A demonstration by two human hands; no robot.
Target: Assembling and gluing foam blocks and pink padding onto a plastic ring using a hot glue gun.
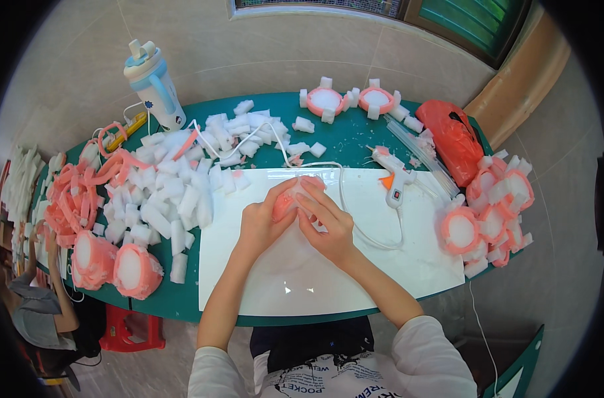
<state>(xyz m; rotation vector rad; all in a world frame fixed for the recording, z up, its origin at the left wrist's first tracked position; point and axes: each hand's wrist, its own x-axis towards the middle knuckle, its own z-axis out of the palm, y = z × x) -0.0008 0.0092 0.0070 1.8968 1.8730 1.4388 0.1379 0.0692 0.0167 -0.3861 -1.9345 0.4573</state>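
Over the white board (262, 285), a round pink and white foam piece (285, 204) is held between both my hands, partly covered by fingers. My left hand (265, 225) is closed around its left side. From the right, the curled fingers of my right hand (330, 229) press against the same piece. Right of my hands, a white hot glue gun (396, 178) with an orange trigger lies on the board, its cable looping toward me. White foam blocks (182, 192) are heaped to the left of the board.
Pink foam strips (73, 199) and stacked pink rings (137, 270) are at the left. Finished-looking pink rings with white blocks (461, 230) pile up at right. A red plastic bag (451, 142), clear glue sticks (421, 152) and a tumbler (155, 86) stand or lie farther back. Another person's arm (60, 285) shows at far left.
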